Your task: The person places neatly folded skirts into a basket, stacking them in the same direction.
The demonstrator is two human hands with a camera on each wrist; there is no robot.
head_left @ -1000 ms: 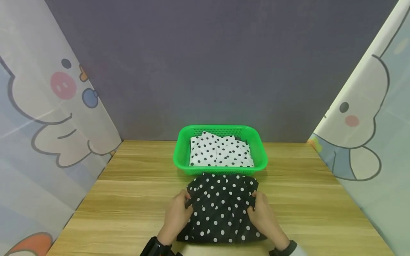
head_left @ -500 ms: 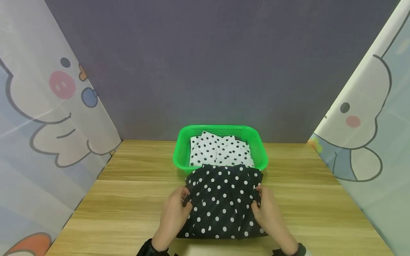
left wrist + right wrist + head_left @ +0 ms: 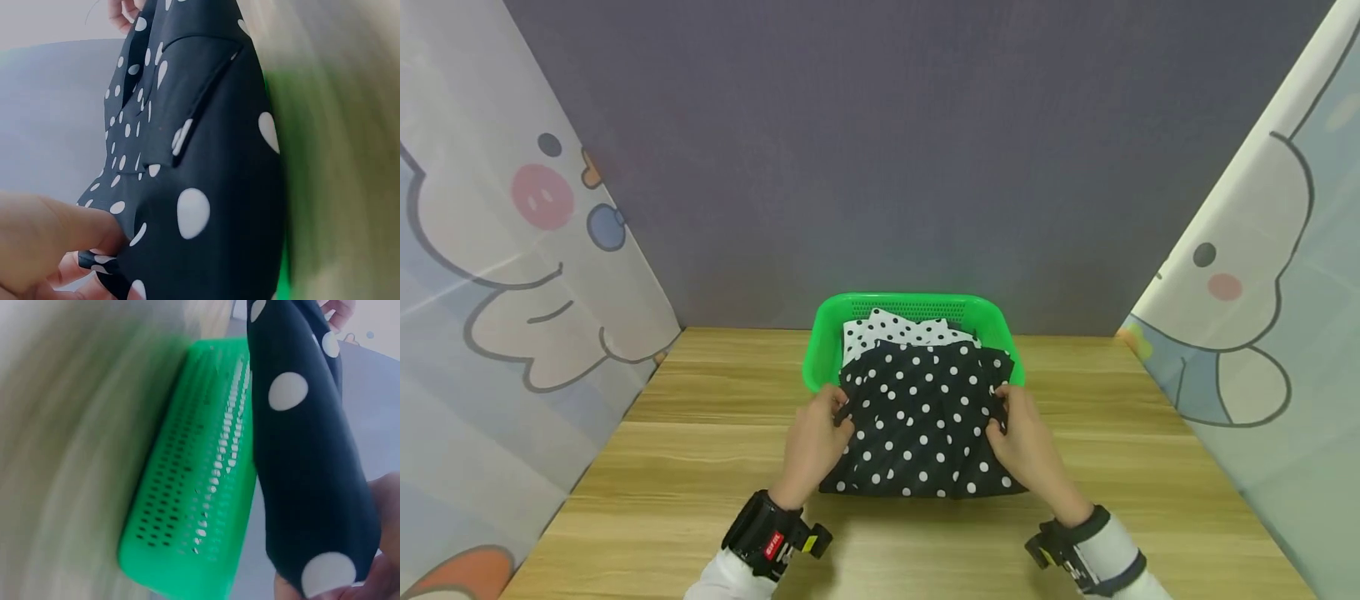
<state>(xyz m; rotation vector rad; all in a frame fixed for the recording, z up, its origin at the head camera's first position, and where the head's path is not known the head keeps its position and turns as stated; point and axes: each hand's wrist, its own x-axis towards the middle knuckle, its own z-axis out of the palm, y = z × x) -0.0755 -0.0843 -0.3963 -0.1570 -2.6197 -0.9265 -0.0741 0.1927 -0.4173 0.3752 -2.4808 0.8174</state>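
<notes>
A folded black garment with white polka dots is held raised between both hands and overlaps the front of the green basket in the head view. On its left edge, my left hand pinches the fabric between thumb and fingers. At the opposite edge my right hand grips it likewise. A stitched flap or fold of the garment shows in the left wrist view. White cloth with black dots lies in the basket, its front part hidden behind the black garment.
The perforated side of the basket fills much of the right wrist view. Beneath everything is a wooden table. A dark grey panel stands behind the basket, with cartoon-printed sheets at the left and right.
Both hands have carried the black polka-dot garment forward, from in front of the basket to over its front rim. It now covers much of the white dotted cloth in the head view.
</notes>
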